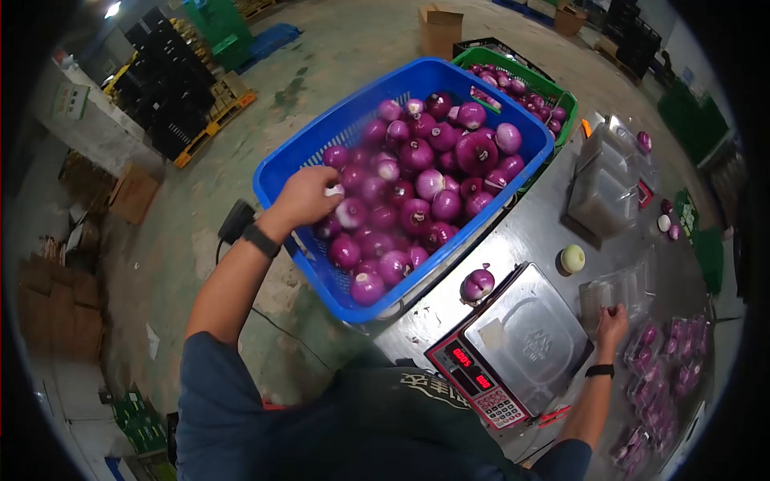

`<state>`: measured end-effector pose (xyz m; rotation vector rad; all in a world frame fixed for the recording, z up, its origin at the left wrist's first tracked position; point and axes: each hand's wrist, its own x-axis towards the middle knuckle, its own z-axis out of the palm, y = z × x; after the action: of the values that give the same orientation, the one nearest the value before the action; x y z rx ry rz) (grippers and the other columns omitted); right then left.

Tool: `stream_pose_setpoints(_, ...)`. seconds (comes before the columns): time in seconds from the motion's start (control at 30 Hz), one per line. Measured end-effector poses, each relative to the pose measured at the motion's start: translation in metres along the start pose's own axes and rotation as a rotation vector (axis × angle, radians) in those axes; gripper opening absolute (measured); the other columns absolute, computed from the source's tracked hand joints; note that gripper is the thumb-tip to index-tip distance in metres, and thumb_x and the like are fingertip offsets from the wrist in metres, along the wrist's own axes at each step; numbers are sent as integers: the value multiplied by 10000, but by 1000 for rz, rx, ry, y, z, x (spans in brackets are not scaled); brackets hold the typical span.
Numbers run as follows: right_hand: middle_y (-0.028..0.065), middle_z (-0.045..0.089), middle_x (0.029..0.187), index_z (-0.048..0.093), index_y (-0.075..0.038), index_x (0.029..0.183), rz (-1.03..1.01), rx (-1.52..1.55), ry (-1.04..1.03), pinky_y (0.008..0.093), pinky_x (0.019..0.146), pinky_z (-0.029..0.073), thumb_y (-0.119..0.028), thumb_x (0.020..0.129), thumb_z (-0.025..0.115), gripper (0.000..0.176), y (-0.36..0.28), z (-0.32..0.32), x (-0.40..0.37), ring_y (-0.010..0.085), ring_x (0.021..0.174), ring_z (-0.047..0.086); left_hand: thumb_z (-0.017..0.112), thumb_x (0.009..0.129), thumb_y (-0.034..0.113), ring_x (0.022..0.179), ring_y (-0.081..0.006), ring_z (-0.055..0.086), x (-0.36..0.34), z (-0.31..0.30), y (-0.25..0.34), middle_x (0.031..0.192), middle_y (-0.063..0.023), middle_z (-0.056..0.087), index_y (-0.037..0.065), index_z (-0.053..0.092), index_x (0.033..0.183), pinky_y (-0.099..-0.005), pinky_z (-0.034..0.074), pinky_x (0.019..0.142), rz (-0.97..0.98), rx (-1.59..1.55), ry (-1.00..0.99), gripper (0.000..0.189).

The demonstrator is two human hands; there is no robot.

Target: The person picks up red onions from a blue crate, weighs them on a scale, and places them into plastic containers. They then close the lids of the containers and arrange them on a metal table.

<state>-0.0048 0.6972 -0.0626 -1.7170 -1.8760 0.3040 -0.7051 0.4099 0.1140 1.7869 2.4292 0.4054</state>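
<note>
My left hand (307, 195) reaches into a blue basket (290, 163) full of several red onions (417, 188), fingers curled around one onion near the basket's left wall. My right hand (612, 322) rests on the metal table (529, 232), fingertips on a clear plastic tray (613, 290) just right of the digital scale (517, 345). A single red onion (478, 284) lies on the table beside the scale's top corner. The scale's platform is bare.
A green crate (563, 100) of red onions stands behind the blue basket. A stack of clear trays (607, 180), a pale peeled onion (573, 258) and packed onion trays (662, 377) sit on the table. Cardboard boxes and black crates stand on the floor.
</note>
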Motion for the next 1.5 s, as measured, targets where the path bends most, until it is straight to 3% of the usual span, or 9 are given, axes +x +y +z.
stream_pose_setpoints(0.27, 156, 556, 710, 537, -27, 743, -244, -111, -381, 417, 629, 472, -98, 703, 854, 327, -176, -53, -166, 345, 666, 566, 793, 738, 247, 1149, -338, 573, 92, 113, -26, 1136, -121, 651, 119, 648, 1220, -472, 457, 994, 287, 492, -213, 519)
stream_pose_setpoints(0.37, 163, 673, 877, 672, -31, 904, -197, -127, -466, 453, 773, 516, -188, 671, 898, 361, -248, -64, -194, 379, 872, 655, 763, 748, 242, 1214, -338, 538, 99, 130, -26, 1195, -129, 632, 175, 611, 1323, -510, 403, 1042, 304, 547, -266, 599)
stream_pose_setpoints(0.57, 120, 674, 942, 681, -22, 1039, -164, 136, -413, 372, 802, 523, -121, 697, 891, 413, -307, -65, -193, 276, 869, 646, 808, 699, 311, 1211, -338, 545, 110, 125, -37, 1209, -132, 639, 244, 647, 1323, -508, 365, 1079, 277, 389, -369, 648)
stream_pose_setpoints(0.73, 76, 689, 977, 679, -16, 1105, -75, 308, -274, 307, 792, 530, -81, 743, 878, 418, -340, -38, -174, 172, 874, 641, 847, 694, 389, 1114, -329, 645, 121, 68, -12, 1202, -125, 696, 159, 684, 1252, -444, 495, 995, 142, -174, -228, 625)
stream_pose_setpoints(0.9, 129, 646, 1255, 532, -22, 1407, -248, 575, -230, 329, 809, 570, -90, 721, 901, 782, -418, -2, -144, 200, 1033, 656, 708, 939, 330, 1159, -163, 603, 101, 15, 74, 1201, -73, 670, 25, 601, 1343, -326, 496, 993, 228, -1289, -765, 518)
stream_pose_setpoints(0.97, 157, 606, 1353, 449, -33, 1486, -321, 656, -244, 341, 888, 573, -105, 704, 912, 912, -448, 7, -133, 229, 1121, 650, 692, 961, 399, 1133, -161, 617, 88, 17, 113, 1201, -94, 666, 3, 558, 1375, -320, 510, 957, 308, -1313, -934, 588)
stream_pose_setpoints(1.1, 139, 611, 1368, 489, -53, 1410, -27, 986, -295, 365, 1009, 544, 48, 721, 867, 792, -440, 7, -130, 231, 1180, 646, 665, 989, 490, 951, -140, 656, 85, 21, 144, 1113, -100, 687, -9, 542, 1377, -311, 534, 781, 365, -1143, -874, 643)
stream_pose_setpoints(1.23, 138, 649, 1185, 510, 9, 1363, 115, 1006, -134, 401, 891, 602, -122, 770, 795, 672, -366, -13, -143, 268, 1044, 704, 698, 946, 473, 880, -228, 701, 118, 40, 97, 968, -141, 728, 6, 678, 1184, -353, 540, 760, 418, -632, -496, 525)
stream_pose_setpoints(1.5, 172, 625, 1322, 538, 20, 1352, 462, 1153, -16, 433, 877, 610, -188, 874, 728, 554, -298, -33, -204, 353, 1234, 633, 794, 808, 377, 917, -337, 721, 87, 63, 39, 974, -179, 740, 10, 698, 1134, -446, 553, 815, 508, -160, -915, 500)
